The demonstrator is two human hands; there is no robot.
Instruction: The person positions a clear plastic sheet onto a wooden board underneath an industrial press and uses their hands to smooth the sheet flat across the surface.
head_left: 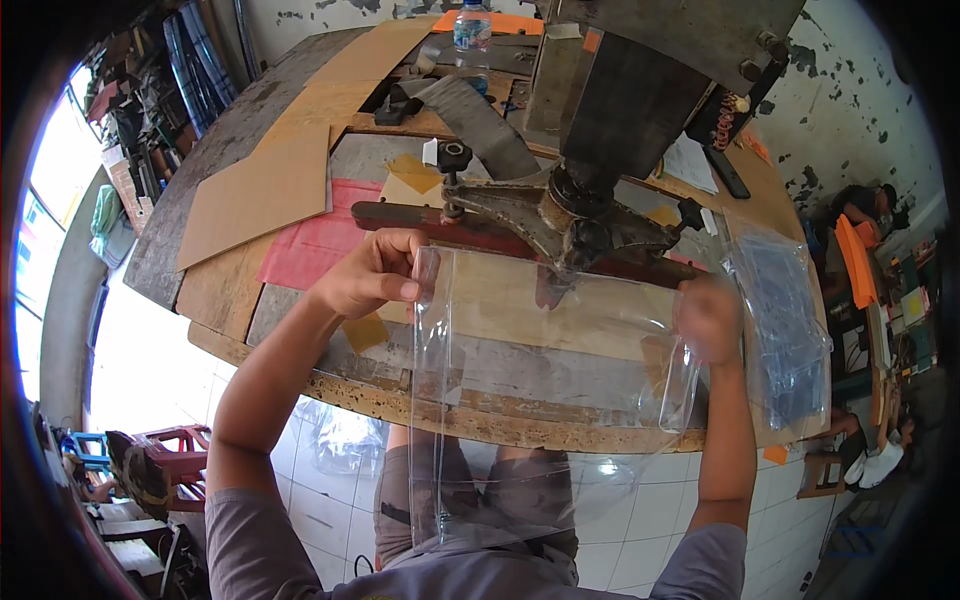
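We judge the step in hand to be feeding: our two hands hold a clear plastic sheet (540, 380) stretched out in front of the metal press head (590, 215) that stands on the desk (230, 290). The left hand (372, 272) is closed on the sheet's upper left corner, thumb and fingers pinching it. The right hand (712, 318) is blurred behind the film; it looks closed on the upper right edge, though we cannot be sure of the grip. The sheet hangs from both hands over the near edge of the desk and down toward our lap, its top edge just below the dark red bar (420, 222) under the press head.

The next move, as we judge it, calls for an even pull on both corners, so the film stays flat and square to the bar.

The sheet is thin, glossy and limp, creasing along a vertical fold at the left. The desk is worn wood with a chipped rim. Flat cardboard pieces (262, 190) lie on it to the left, and a stack of clear bags (785, 320) lies to the right. The press head is heavy, greasy cast metal.
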